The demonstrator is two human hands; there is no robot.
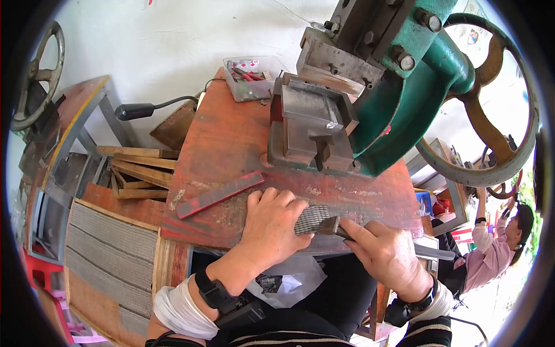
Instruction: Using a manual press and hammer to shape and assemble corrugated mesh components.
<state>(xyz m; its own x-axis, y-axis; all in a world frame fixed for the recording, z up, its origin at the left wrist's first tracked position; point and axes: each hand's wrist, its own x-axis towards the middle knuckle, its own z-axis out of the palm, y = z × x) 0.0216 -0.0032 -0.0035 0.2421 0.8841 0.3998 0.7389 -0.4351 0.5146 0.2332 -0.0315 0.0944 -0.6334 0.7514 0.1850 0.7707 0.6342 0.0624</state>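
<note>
My left hand (275, 218) is closed round a bundle of small grey ridged metal pieces (313, 219) at the front edge of the wooden table. My right hand (386, 254) grips the handle of a flat-bladed scraper-like tool (329, 225). Its blade end touches or lies very close to the bundle's right side; I cannot tell which. Below the table edge, a translucent plastic bag (300, 286) with small dark pieces in it rests at my lap. A long red-edged bar (221, 195) lies on the table left of my left hand.
A green hand press (430, 107) with a large wheel (483, 110) and steel die (312, 124) stands behind my hands. A plastic box (248, 92) holds red-handled pliers. At left are a wooden tray (159, 263) of grey strips and stacked wooden frames (141, 168). Another person (491, 254) works at far right.
</note>
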